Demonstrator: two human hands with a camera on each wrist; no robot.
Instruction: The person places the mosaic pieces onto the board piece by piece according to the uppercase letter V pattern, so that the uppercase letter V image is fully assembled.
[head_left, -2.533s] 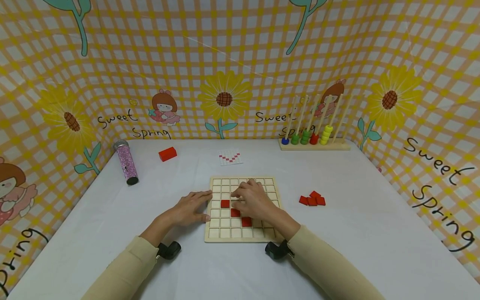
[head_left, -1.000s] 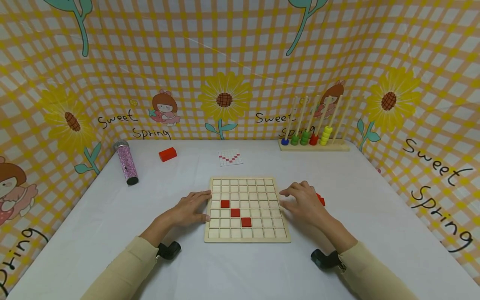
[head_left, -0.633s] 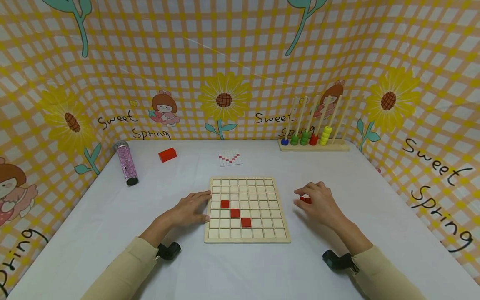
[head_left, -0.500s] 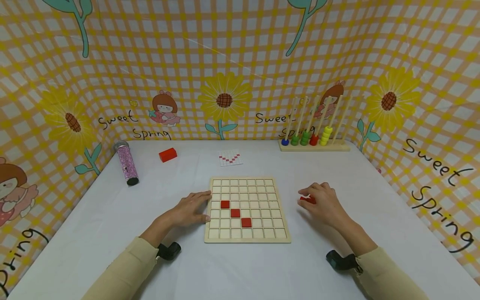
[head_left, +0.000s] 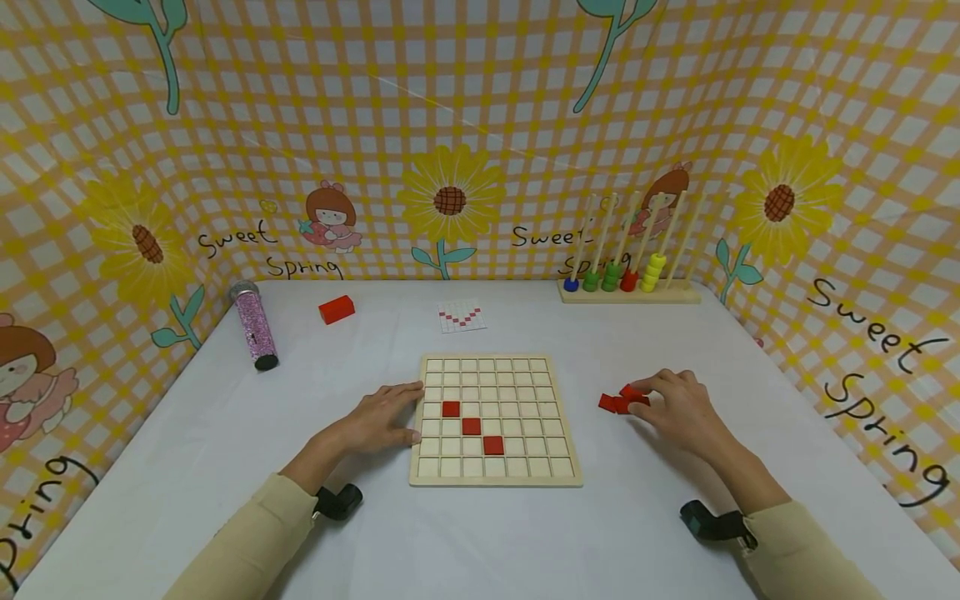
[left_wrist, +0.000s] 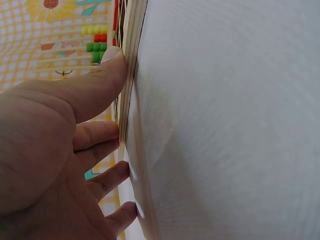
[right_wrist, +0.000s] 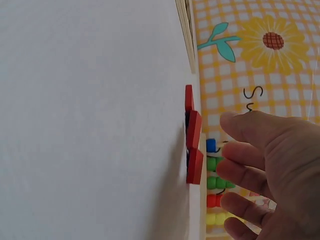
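Observation:
In the head view, a square wooden grid board [head_left: 527,427] lies on the white table. Three red square tiles sit in its cells in a slanting line, the middle one being a red tile [head_left: 471,427]. My left hand [head_left: 372,421] rests against the board's left edge, with thumb and fingertips touching the rim; its fingers are fairly straight. To the right of the board, my right hand [head_left: 686,414] hovers at a small pile of loose red tiles [head_left: 608,403], partly covering them. The right wrist view shows its fingers apart from the tiles [right_wrist: 194,130], with nothing between them.
A pattern card [head_left: 461,317] with a red V lies behind the board. At the back left are a red block [head_left: 337,309] and a glittery pink microphone [head_left: 254,327]. A bead abacus [head_left: 628,295] stands at the back right, before a checked cloth backdrop.
My right hand has travelled from over the board rightward to the loose tiles, and in the last half second a little further right. The left hand and board have stayed put.

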